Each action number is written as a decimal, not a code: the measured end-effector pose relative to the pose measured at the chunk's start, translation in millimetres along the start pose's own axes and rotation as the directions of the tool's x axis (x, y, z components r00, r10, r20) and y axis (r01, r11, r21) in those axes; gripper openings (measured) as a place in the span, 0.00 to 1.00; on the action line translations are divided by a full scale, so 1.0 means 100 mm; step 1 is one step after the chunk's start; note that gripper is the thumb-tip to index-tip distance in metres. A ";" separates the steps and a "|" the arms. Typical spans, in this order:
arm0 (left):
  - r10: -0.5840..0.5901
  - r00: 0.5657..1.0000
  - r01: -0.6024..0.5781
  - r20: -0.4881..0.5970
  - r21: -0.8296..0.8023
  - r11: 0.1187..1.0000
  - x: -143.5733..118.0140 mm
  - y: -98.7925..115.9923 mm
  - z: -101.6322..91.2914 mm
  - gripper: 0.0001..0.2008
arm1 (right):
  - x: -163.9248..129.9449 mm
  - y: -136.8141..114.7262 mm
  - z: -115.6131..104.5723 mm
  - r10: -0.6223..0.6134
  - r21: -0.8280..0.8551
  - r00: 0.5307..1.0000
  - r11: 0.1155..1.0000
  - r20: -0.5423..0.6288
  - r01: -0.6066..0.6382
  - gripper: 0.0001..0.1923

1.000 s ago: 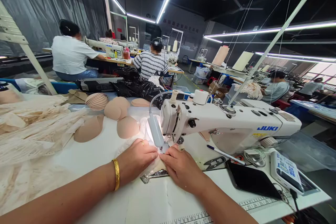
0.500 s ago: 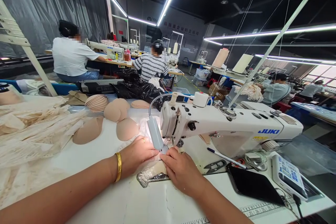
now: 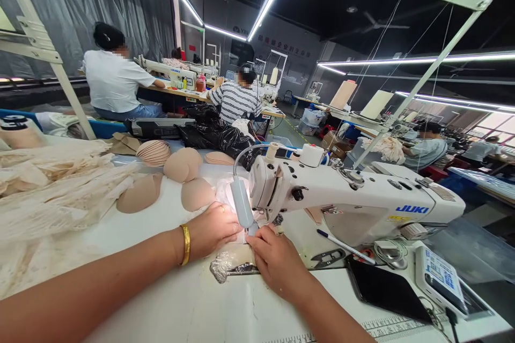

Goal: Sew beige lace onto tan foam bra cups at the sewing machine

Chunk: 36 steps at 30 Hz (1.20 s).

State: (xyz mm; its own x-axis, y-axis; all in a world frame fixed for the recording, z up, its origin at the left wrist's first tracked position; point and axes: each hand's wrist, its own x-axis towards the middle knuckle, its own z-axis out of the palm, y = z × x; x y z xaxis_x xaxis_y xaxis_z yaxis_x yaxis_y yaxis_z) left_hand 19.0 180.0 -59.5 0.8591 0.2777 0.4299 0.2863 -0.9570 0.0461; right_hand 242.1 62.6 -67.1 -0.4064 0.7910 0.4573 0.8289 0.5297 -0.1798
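My left hand [image 3: 211, 228], with a gold bangle on the wrist, lies flat on a pale lace fabric piece [image 3: 233, 263] just left of the needle of a white JUKI sewing machine [image 3: 350, 201]. My right hand [image 3: 276, 263] presses the same fabric in front of the needle, fingers closed down on it. A small lamp [image 3: 240, 204] on a flexible neck lights both hands. Several beige bra cups [image 3: 183, 166] lie on the white table [image 3: 225, 311] beyond my left hand.
A heap of cream lace [image 3: 48, 187] fills the table's left side. Right of the machine lie a pen [image 3: 346, 246], thread snips [image 3: 328, 258], a black phone [image 3: 386, 292] and a control panel [image 3: 442, 278]. Other people [image 3: 112, 77] sit at machines behind.
Both hands have crept slightly forward toward the needle with the fabric; the view has tilted a little upward.
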 end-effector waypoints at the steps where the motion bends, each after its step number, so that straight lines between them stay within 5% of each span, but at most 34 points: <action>1: 0.012 1.000 -0.012 0.024 0.020 1.000 0.01 -0.02 0.00 0.06 | 0.00 0.00 0.00 0.001 0.000 1.000 1.000 0.001 -0.001 0.17; 9: -0.096 0.993 0.090 0.069 0.088 0.992 0.11 -0.01 -0.05 0.06 | -0.02 0.04 0.00 -0.031 0.048 0.999 0.998 -0.019 0.032 0.19; 13: -0.170 0.984 0.168 0.052 0.049 0.985 0.09 0.07 -0.23 0.13 | -0.04 -0.04 -0.03 0.036 0.265 0.997 0.964 -0.066 -0.017 0.13; 15: -0.180 0.983 0.179 0.042 0.016 0.984 -0.01 0.22 -0.38 0.15 | -0.01 -0.18 -0.07 0.214 0.551 0.976 0.811 0.031 -0.196 0.13; 18: -0.202 0.979 0.202 0.006 -0.119 0.972 -0.31 0.67 -0.54 0.18 | 0.10 -0.47 -0.13 0.399 0.839 0.873 0.341 0.279 -0.424 0.23; 20: -0.337 0.941 0.308 0.032 -0.495 0.812 -0.56 1.08 -0.52 0.18 | 0.15 -0.65 -0.15 0.457 0.896 0.841 0.179 0.290 -0.406 0.26; 21: -0.413 0.904 0.364 0.107 -0.699 0.616 -0.68 1.28 -0.47 0.18 | 0.16 -0.74 -0.15 0.487 0.916 0.837 0.161 0.249 -0.367 0.26; 22: -0.426 0.863 0.425 0.270 -0.845 0.324 -0.77 1.45 -0.41 0.17 | 0.14 -0.83 -0.13 0.511 0.931 0.835 0.163 0.204 -0.327 0.25; 24: -0.428 0.758 0.417 0.493 -0.870 -0.265 -0.87 1.68 -0.30 0.29 | 0.01 -1.02 -0.07 0.547 0.940 0.827 0.194 0.134 -0.280 0.24; 26: -0.557 0.643 0.216 0.526 -0.822 -0.527 -0.85 1.75 -0.28 0.29 | -0.22 -1.21 0.05 0.578 0.930 0.810 0.234 0.102 -0.284 0.21; 28: -0.721 0.509 0.020 0.470 -0.844 -0.536 -0.77 1.71 -0.38 0.24 | -0.47 -1.38 0.17 0.597 0.914 0.799 0.280 0.076 -0.295 0.18; 30: -0.790 0.436 -0.060 0.431 -0.862 -0.503 -0.71 1.66 -0.50 0.22 | -0.66 -1.49 0.24 0.577 0.891 0.815 0.335 0.062 -0.306 0.16; 33: -0.753 0.482 -0.035 0.447 -0.850 -0.526 -0.69 1.68 -0.60 0.26 | -0.69 -1.50 0.19 0.543 0.870 0.836 0.374 0.077 -0.323 0.22; 36: -0.665 0.578 0.023 0.472 -0.824 -0.566 -0.74 1.78 -0.59 0.26 | -0.52 -1.39 0.00 0.583 0.902 0.777 0.163 0.238 -0.399 0.29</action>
State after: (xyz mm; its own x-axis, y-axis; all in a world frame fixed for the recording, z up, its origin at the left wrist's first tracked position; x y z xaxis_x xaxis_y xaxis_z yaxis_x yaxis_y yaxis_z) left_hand -18.4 -15.4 -30.2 0.5068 0.8367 -0.2076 -0.4923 0.4786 0.7270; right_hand 148.0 -51.8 -66.2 0.0756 0.9962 0.0430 -0.0501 0.0469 -0.9976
